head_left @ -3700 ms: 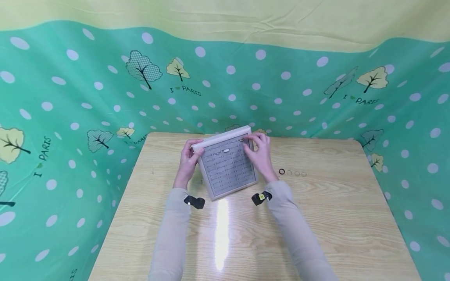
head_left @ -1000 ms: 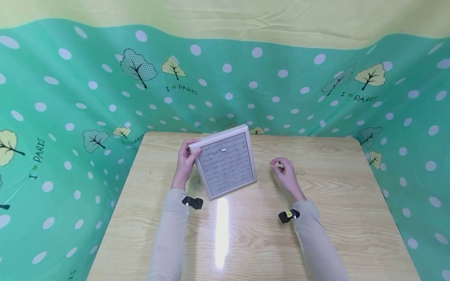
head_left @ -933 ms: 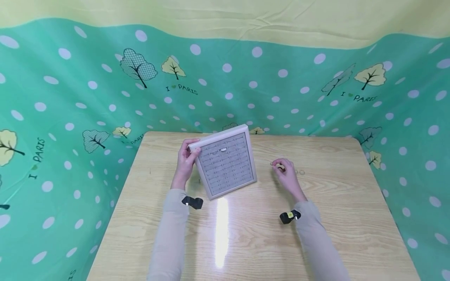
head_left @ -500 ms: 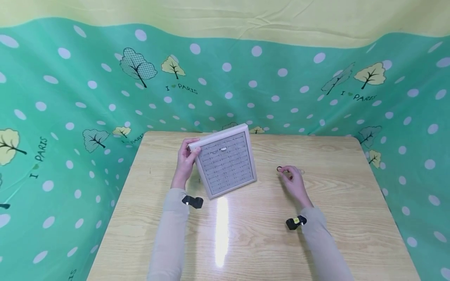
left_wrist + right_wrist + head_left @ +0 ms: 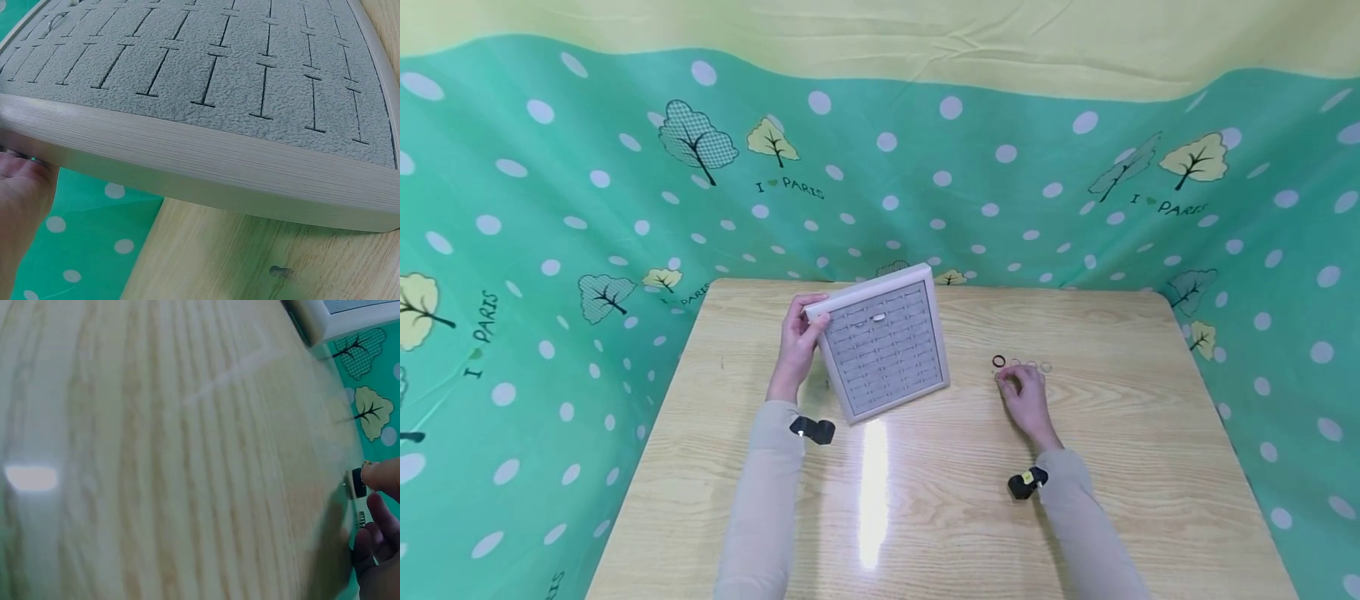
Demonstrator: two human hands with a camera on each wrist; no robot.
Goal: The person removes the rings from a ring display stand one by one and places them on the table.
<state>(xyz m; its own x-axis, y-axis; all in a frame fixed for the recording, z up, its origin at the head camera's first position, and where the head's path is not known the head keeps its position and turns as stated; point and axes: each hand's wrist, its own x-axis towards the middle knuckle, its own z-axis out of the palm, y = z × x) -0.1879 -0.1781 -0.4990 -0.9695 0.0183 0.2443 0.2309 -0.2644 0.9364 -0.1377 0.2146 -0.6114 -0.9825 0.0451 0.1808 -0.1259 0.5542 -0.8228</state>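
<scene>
A white-framed ring tray with a grey slotted foam pad stands tilted on the table. My left hand grips its upper left corner, thumb on the front edge. Two rings sit in the pad's upper rows, one a bright silver ring. To the right of the tray, my right hand is low over the table, thumb and fingertips pinching a small, thin ring. Just beyond those fingertips lies a dark ring. The pinched ring is mostly hidden by the fingers.
Several thin pale rings, among them a rightmost ring, lie in a row right of the dark ring. The wooden table has a bright glare strip in front of the tray. A green dotted curtain hangs behind and at both sides.
My right hand has taken a ring from the pad's upper right and carried it right and down, beside the dark ring. My left hand keeps its grip on the tray, which has hardly moved.
</scene>
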